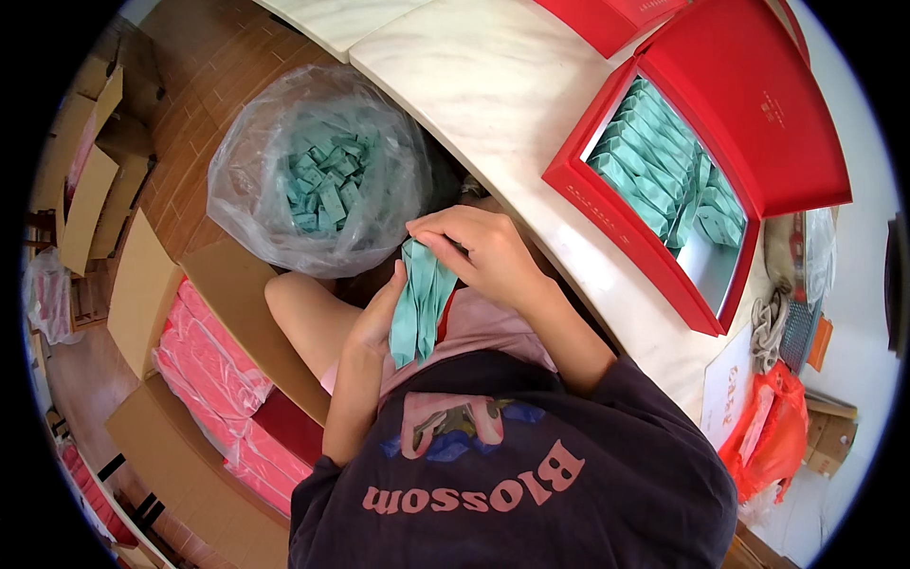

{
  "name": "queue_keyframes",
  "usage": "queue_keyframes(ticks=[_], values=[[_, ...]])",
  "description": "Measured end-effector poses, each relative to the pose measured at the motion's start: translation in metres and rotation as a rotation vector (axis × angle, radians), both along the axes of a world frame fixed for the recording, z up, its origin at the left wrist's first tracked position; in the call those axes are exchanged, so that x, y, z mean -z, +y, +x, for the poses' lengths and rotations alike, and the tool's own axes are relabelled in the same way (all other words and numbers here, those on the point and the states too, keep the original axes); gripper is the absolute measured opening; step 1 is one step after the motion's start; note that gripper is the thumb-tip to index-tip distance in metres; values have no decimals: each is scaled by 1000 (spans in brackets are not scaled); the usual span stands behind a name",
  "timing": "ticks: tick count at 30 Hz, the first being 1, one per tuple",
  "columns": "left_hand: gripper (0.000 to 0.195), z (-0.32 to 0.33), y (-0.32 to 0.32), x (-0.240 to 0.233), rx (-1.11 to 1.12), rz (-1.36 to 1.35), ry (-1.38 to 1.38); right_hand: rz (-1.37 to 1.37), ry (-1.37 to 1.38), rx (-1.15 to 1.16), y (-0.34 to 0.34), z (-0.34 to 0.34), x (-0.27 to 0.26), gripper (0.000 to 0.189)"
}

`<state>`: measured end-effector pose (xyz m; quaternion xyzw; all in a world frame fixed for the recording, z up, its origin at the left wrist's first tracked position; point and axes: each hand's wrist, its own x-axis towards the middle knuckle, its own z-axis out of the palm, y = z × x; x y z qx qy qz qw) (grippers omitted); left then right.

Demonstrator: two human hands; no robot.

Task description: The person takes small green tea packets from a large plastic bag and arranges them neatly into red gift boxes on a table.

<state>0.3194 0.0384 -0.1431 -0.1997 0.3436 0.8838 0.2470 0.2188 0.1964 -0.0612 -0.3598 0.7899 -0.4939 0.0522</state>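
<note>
A bundle of pale green packets (421, 306) lies above my lap, its packets side by side. Around its left side my left hand (380, 313) is closed, thumb upward. The fingertips of my right hand (483, 249) pinch the bundle's upper end. Beyond my hands, a clear plastic bag (245, 192) stands open with many loose green packets (330, 192) inside. To the right, an open red gift box (604, 220) on the table holds rows of similar green packets (643, 156); bare white lining shows at its near end.
The marble-patterned table (490, 121) runs diagonally at my right, another red box (604, 21) at its far side. An open cardboard carton (242, 306) with pink plastic-wrapped goods (206, 348) stands at my left. A red plastic bag (768, 427) and a cloth (768, 327) lie at the right.
</note>
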Motion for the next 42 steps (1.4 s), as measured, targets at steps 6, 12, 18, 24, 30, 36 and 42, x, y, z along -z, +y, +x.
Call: queue_keyframes(ticks=[6,12,18,24,30,36,42], values=[[71,-9,-13,3,40,256,101,-65,-153,78,4,4,-6,38],[67,-2,-16,10,-11,119,100,-44,-8,16,2,5,-2,32],[67,-8,-6,-12,-95,113,114,-132,-145,153,-1,8,-1,26],[69,-36,-16,-21,-522,311,231,-147,-150,183,-7,30,5,15],[58,-35,-14,-39,-730,14,300,-115,-6,208,-26,54,3,19],[63,-28,-14,-35,-907,-118,280,-146,223,205,-35,51,5,18],[30,-28,-4,-69,-857,-136,328,-152,298,126,-41,47,-5,19]])
